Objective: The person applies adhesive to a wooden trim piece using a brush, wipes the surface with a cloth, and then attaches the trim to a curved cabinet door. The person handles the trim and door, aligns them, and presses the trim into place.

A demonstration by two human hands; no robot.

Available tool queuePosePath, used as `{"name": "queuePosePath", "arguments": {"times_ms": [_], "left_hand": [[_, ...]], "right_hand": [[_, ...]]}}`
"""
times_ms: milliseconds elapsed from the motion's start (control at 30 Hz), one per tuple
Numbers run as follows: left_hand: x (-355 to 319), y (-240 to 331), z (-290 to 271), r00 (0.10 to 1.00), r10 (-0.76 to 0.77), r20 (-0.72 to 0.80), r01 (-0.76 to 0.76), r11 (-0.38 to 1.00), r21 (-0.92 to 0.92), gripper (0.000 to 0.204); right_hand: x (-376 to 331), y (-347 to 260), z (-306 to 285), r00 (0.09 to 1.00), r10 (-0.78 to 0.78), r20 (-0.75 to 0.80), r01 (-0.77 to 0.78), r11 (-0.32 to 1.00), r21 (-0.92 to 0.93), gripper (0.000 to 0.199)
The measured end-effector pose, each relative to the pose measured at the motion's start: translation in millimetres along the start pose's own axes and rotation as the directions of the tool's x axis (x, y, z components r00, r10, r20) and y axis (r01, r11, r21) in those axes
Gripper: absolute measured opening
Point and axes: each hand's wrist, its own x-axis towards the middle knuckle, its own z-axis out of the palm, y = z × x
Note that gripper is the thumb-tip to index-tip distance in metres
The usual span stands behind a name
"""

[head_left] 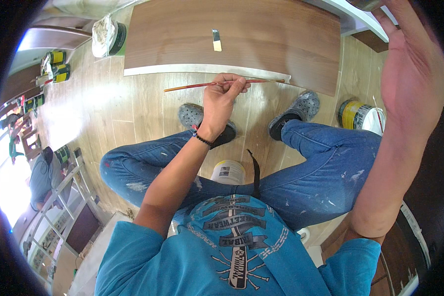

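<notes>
My left hand [225, 88] is closed around the red handle of a long thin paintbrush [197, 86]. The brush lies nearly level across the fingers, its right end by the front edge of a brown wood-grain panel [232, 29]. Along that edge runs a white strip [182, 69], which stops near the brush's right end. A small black and pale yellow strip [217, 40] rests on the panel. High at the right, my right hand [404, 44] is raised close to the camera, beside a dark rounded thing [366, 4]. Its fingertips are cut off by the picture's edge.
A yellow and black paint can [355, 114] stands right of my feet, a thin stick on its pale top. A white bucket [228, 172] is between my legs. A bucket with white covering [106, 37] sits left of the panel. Another person [47, 177] is far left, near white metal framing [59, 195].
</notes>
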Motion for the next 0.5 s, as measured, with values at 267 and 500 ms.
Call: {"name": "queuePosePath", "arguments": {"times_ms": [267, 500], "left_hand": [[2, -5, -4, 0.999, -0.019, -0.028, 0.019, 1.0, -0.006, 0.017], [-12, 14, -33, 0.993, 0.008, -0.117, -0.001, 0.998, 0.055, 0.018]], "right_hand": [[1, -2, 7, 1.0, -0.005, -0.011, 0.005, 1.0, 0.015, 0.05], [2, -6, 14, 1.0, -0.005, -0.027, 0.006, 1.0, 0.021, 0.05]]}}
